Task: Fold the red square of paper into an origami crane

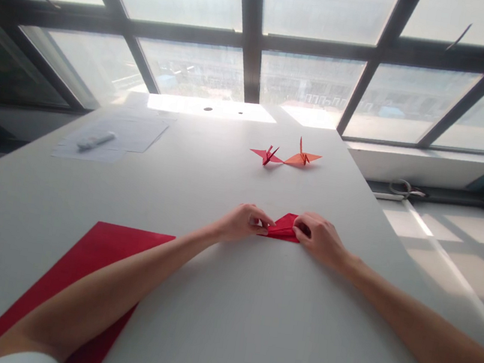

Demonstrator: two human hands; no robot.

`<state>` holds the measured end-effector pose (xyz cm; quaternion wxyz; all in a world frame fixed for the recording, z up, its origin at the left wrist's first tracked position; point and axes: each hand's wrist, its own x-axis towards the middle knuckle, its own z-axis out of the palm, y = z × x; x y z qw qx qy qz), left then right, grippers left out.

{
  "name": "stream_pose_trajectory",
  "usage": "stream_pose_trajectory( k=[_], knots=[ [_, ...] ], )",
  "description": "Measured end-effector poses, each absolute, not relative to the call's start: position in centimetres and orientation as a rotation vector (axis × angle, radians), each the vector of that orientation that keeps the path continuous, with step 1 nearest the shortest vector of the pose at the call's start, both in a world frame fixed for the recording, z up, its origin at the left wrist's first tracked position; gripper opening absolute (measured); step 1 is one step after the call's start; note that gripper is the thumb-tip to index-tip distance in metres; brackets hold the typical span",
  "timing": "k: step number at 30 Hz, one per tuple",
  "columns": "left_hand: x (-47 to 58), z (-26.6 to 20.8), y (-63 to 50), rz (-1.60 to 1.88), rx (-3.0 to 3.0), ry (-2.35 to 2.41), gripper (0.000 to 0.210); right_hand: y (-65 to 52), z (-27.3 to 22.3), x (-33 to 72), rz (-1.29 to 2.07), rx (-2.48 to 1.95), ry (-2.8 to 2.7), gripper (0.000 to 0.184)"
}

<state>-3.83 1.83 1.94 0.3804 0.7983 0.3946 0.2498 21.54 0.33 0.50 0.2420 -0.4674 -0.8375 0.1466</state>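
A small piece of folded red paper [283,227] lies on the white table between my two hands. My left hand [247,223] pinches its left corner with thumb and fingers. On the opposite side, my right hand [318,235] is closed on the paper's right end, with fingers curled over it. Creases run across the paper's visible middle; both of its ends are partly hidden by my fingers. Farther back stand two folded paper cranes, a red crane [266,156] and an orange crane [304,157], their wing tips close together.
A large red paper sheet [118,248] lies under my left forearm. White papers [139,136] with a pale, tube-like object [97,141] on them are at the back left. The white table [256,329] reaches toward the windows; its right edge drops to the floor.
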Motion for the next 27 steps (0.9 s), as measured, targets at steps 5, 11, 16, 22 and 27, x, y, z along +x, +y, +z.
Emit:
stream_pose_trajectory(
  k=[5,11,16,22,27],
  knots=[
    [-3.90,2.03,2.19,0.589,2.006,0.965,0.020,0.33,0.31,21.57,0.382,-1.277,-2.284,0.010],
    [-3.90,2.13,2.24,0.564,1.996,1.012,0.021,0.24,0.25,21.59,0.360,-1.279,-2.291,0.012],
    [-3.70,1.50,2.56,0.563,1.968,1.036,0.018,0.21,0.23,21.48,0.327,-1.296,-2.291,0.010],
    [-3.45,1.35,2.84,0.535,1.943,1.067,0.020,0.30,0.30,21.30,0.308,-1.336,-2.281,0.010],
    [-3.54,1.63,2.59,0.534,2.036,1.031,0.022,0.27,0.41,21.09,0.274,-1.361,-2.283,0.011]
  ],
)
